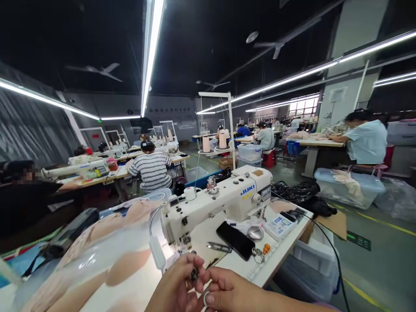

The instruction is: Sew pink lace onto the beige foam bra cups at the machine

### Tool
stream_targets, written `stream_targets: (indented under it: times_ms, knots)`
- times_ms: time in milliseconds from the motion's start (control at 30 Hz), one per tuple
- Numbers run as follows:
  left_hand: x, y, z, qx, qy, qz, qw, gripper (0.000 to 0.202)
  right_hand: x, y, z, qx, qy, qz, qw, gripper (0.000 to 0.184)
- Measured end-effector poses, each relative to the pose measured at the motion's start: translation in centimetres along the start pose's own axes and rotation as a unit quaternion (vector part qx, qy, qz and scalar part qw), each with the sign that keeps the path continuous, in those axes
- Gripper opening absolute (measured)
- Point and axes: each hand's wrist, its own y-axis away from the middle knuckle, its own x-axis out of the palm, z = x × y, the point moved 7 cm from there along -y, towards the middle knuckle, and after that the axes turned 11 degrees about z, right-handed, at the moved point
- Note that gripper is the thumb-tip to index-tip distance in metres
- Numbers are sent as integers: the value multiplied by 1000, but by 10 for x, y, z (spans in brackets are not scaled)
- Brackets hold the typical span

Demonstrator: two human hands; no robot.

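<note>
A small dark metal part (194, 274), perhaps a bobbin case, is pinched in the left hand (177, 282) beside the curled right hand (229, 288), whose grip I cannot tell, before a white sewing machine (224, 196) lettered "JUKI" in blue, near thread snips (219, 247).

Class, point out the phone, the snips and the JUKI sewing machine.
Phone (235, 240): head view, middle of its dark screen.
Snips (220, 247): head view, on their body.
JUKI sewing machine (224, 202): head view, side of its white arm.

Black phone (235, 240), person in stripes (151, 168), ceiling fan (278, 44)
</note>
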Motion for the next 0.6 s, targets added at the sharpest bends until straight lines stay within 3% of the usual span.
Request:
stream_targets:
  times_ms: [67, 100, 167, 233, 333, 400, 500, 600]
  knots:
    - [21, -39, -54, 51, -195, -26, 979, 34, -21, 9, 24, -15, 94, -41, 995, 48]
    - [32, -57, -84, 98, -337, -57, 935, 30, -30, 14, 36, -24, 146, -63, 987, 40]
    - [49, -90, -131, 152, -589, -159, 778, 23, -44, 24, 64, -49, 260, -109, 958, 20]
    - [56, -125, -152, 148, -643, -191, 726, 20, -57, 35, 95, -88, 389, -169, 901, 10]
    - [54, -164, -156, 119, -668, -200, 706, 12, -73, 48, 140, -152, 511, -251, 808, 13]
    - [51, -177, -151, 118, -670, -202, 704, 6, -87, 50, 165, -188, 530, -282, 777, 12]
    - [44, -178, -149, 146, -644, -222, 717, 19, -107, 41, 193, -256, 552, -309, 731, 12]
    - [37, -172, -151, 188, -592, -259, 740, 34, -117, 19, 209, -335, 572, -298, 687, 16]
